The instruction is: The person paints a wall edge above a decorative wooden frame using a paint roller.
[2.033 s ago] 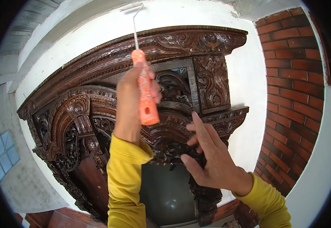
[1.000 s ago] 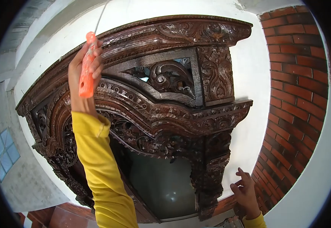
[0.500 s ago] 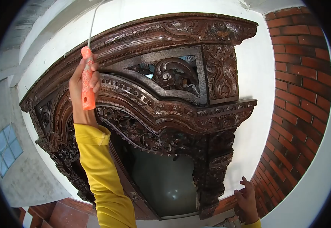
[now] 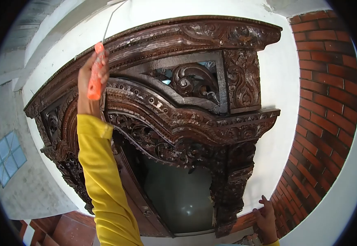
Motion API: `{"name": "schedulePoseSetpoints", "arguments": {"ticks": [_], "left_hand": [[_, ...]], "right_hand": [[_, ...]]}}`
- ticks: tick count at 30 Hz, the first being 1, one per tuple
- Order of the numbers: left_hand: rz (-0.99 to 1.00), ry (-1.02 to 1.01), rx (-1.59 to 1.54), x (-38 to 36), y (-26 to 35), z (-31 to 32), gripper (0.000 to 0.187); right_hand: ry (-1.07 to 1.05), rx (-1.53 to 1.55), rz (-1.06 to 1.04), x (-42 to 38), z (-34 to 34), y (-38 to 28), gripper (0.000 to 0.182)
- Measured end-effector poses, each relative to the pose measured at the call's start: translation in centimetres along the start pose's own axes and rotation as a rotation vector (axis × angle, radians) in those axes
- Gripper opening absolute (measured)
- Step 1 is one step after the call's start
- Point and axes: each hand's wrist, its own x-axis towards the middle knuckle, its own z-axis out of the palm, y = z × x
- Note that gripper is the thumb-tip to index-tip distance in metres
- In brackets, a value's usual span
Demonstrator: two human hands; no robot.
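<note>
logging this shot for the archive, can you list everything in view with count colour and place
carved frame: one, dark brown, centre, against the wall
wall: one, white, behind the frame
brick column: one, red, right
window: one, pale blue panes, lower left
roller handle: one, orange, upper left, thin metal rod running up from it
sleeve: one, yellow, left arm, lower centre
left hand: gripping the roller handle, raised
right hand: bottom right, on the brick beside the frame's foot
</note>
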Motion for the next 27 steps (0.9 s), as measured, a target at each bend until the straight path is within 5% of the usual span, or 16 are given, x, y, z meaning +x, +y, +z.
{"name": "schedulePoseSetpoints", "arguments": {"ticks": [8,11,12,16,18,27], "left_hand": [[0.040,0.389,0.158,-12.7,-8.4,9.8,0.027],[-0.015,0.333,0.142,-18.3,-12.8,12.1,0.045],[-0.047,0.303,0.070,-20.0,-13.9,13.2,0.046],[-0.093,0.169,-0.037,-24.6,-18.0,16.7,0.045],[-0.113,0.156,-0.035,-24.3,-18.3,17.8,0.043],[0.031,0.058,0.136,-7.0,-12.3,18.6,0.034]], "right_hand": [[-0.036,0.155,0.081,-2.0,0.8,0.4,0.065],[-0.080,0.129,-0.047,-2.9,1.3,0.2,0.065],[-0.078,0.186,-0.020,-3.4,1.5,-1.9,0.048],[-0.118,0.195,-0.132,-4.1,2.1,-3.4,0.048],[-0.093,0.108,-0.303,-4.1,3.6,-0.7,0.046],[-0.207,0.080,-0.210,-4.5,1.8,-0.5,0.040]]}}
